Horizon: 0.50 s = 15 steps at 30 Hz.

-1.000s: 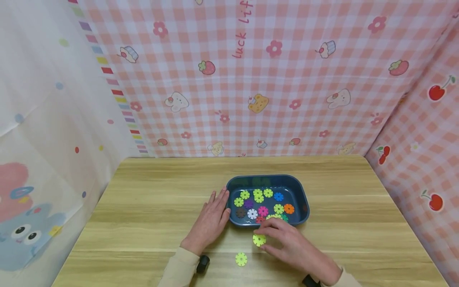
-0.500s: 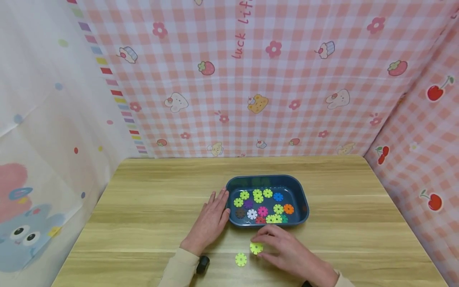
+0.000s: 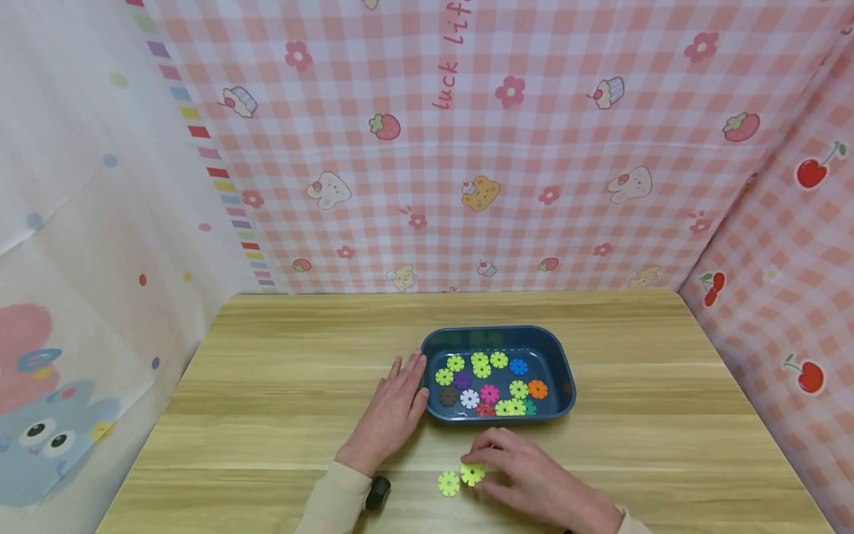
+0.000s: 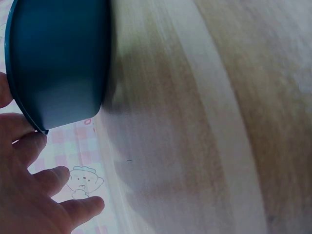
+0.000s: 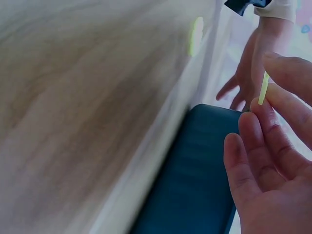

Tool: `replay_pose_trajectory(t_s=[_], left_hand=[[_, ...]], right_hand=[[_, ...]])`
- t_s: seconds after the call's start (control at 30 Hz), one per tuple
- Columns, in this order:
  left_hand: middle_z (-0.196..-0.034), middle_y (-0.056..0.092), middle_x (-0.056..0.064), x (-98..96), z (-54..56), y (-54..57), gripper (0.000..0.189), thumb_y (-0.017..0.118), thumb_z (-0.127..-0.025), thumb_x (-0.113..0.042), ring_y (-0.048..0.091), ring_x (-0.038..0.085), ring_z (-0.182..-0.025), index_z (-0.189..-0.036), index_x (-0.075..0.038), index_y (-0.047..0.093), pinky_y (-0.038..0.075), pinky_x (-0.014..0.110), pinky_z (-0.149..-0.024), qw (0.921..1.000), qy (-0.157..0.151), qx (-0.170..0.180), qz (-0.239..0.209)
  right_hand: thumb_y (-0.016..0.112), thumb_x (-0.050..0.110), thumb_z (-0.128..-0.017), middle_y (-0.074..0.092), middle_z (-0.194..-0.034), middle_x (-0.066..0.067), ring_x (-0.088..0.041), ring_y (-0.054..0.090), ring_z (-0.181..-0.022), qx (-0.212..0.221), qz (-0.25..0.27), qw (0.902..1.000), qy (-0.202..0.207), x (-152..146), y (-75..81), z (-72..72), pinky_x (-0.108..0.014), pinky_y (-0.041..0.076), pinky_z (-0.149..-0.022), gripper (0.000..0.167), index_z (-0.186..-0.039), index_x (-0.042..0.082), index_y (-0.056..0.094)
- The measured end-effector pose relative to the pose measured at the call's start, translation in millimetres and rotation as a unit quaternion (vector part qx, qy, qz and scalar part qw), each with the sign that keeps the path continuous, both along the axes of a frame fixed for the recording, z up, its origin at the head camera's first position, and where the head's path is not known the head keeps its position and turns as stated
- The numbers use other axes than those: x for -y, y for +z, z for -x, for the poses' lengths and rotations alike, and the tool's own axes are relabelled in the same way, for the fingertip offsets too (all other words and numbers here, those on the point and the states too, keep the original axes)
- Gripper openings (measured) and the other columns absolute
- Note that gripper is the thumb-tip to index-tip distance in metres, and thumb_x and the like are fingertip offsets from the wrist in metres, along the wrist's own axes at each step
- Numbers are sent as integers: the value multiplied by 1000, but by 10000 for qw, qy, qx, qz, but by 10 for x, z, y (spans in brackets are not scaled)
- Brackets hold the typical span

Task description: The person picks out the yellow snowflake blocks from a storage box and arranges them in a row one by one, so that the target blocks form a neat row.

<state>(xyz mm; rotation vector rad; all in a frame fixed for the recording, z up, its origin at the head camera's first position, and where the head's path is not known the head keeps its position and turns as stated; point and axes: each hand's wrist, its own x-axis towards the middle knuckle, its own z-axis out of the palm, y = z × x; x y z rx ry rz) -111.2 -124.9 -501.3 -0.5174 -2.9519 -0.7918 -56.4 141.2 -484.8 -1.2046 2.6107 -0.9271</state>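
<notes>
My right hand point(image 3: 527, 471) pinches a yellow-green notched plastic disc point(image 3: 473, 474) between thumb and fingers; in the right wrist view that disc point(image 5: 263, 88) is seen edge-on. Just left of it, a second yellow-green disc point(image 3: 449, 483) lies on the table. My left hand point(image 3: 390, 415) touches the left end of a dark blue bin point(image 3: 570, 374), its fingers fairly straight. In the left wrist view, fingertips point(image 4: 36, 139) meet the bin's rim. Inside the bin lie several flat notched discs, among them a blue disc point(image 3: 518, 366), an orange disc point(image 3: 537, 389) and a white disc point(image 3: 470, 399).
The bin stands on a wood-grain table point(image 3: 300, 356), right of its middle. Behind the table hangs a pink checked cloth point(image 3: 427, 148). Further cloths close off both sides. Black camera straps point(image 3: 377, 492) sit at the wrists.
My right hand has moved from the bin's front edge toward the front left, bringing the pinched disc close beside the one on the table. My left hand has stayed put.
</notes>
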Motion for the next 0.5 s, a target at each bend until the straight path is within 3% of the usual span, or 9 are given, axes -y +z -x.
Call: replay_pose_trajectory(t_s=[0.5], left_hand=[[-169,27,9,-5,6,-3,56,44,-112,-29,23,42,-154,-162,-5,33,32,70,-117,10000,11,15,22]], right_hand=[[73,30,-98,61,-120,15,-1,55,-105,86,-221,9992,312,12,-77,56,-27,55,-94,29,-125,18,75]])
